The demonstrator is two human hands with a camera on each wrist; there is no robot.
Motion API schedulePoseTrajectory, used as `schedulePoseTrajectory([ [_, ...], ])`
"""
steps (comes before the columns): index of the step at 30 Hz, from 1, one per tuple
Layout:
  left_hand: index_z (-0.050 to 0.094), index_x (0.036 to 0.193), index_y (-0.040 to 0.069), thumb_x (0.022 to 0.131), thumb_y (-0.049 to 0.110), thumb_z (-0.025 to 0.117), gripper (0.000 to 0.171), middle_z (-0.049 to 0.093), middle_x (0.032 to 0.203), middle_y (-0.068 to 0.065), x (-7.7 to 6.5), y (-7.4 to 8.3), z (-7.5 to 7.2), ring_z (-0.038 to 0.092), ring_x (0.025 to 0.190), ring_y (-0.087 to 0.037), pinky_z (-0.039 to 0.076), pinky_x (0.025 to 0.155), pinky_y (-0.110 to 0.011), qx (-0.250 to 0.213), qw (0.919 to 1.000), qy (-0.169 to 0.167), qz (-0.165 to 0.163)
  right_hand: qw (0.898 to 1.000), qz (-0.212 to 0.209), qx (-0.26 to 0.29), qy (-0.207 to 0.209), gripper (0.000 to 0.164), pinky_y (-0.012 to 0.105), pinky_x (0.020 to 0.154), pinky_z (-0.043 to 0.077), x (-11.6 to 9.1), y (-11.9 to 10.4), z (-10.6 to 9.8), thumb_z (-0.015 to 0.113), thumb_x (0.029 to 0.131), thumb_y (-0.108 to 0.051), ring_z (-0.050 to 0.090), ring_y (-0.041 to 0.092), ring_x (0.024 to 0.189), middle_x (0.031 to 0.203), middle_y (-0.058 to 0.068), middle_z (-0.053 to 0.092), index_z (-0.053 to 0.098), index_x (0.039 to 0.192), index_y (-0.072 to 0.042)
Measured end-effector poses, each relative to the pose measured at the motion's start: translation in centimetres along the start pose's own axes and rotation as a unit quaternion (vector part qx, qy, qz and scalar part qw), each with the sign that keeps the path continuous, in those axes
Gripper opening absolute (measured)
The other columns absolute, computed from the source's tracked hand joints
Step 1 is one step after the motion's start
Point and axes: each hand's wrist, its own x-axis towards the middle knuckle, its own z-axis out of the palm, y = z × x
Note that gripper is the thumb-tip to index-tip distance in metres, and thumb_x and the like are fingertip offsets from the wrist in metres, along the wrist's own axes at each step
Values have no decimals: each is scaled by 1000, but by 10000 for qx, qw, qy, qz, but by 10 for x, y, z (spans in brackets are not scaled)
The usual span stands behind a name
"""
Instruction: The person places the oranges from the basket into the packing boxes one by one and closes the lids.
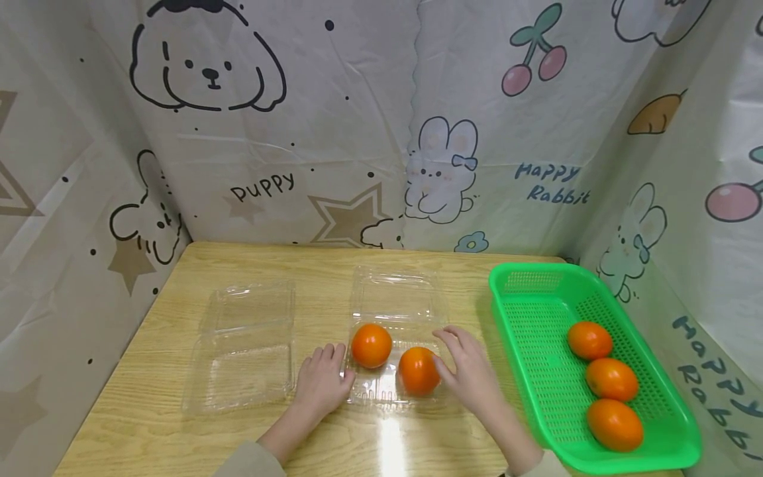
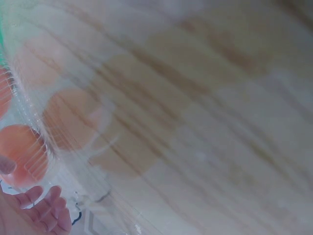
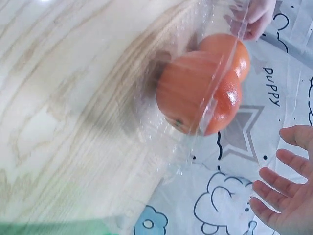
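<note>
Two oranges, a left one point(image 1: 371, 345) and a right one point(image 1: 419, 371), sit in the base of an open clear plastic clamshell box point(image 1: 396, 296). My left hand point(image 1: 324, 381) is at the box's left edge, its fingers relaxed and its thumb toward the rim. Beside the right orange is my right hand point(image 1: 467, 371), holding nothing. In the right wrist view, this right hand point(image 3: 288, 188) has spread fingers, apart from the near orange point(image 3: 195, 93). The left wrist view shows the left hand point(image 2: 36, 210) with loosely bent fingers by the clear wall.
A second open clamshell box point(image 1: 250, 311) lies to the left on the wooden table point(image 1: 137, 371). On the right stands a green plastic basket point(image 1: 518, 351) with three oranges point(image 1: 612, 379) along its right side. Printed cloth walls point(image 1: 352, 119) enclose the table's back and sides.
</note>
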Motion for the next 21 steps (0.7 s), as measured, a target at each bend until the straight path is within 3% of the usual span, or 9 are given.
schedulePoseTrajectory([
  [6, 52, 115, 5, 81, 34, 53, 44, 53, 97, -11, 0, 0, -1, 49, 84, -26, 43, 70, -40, -12, 10000, -11, -18, 9990, 62, -349, 257, 40, 49, 82, 45, -1, 15, -13, 71, 76, -16, 54, 32, 102, 111, 14, 57, 59, 112, -7],
  [21, 52, 115, 5, 82, 33, 53, 44, 53, 96, -11, 0, 0, 1, 49, 84, -26, 44, 71, -41, -32, 10000, -13, -50, 9940, 616, -331, 836, 41, 56, 78, 43, -16, 51, -42, 73, 72, -5, 53, 41, 98, 109, 22, 55, 58, 110, 1],
])
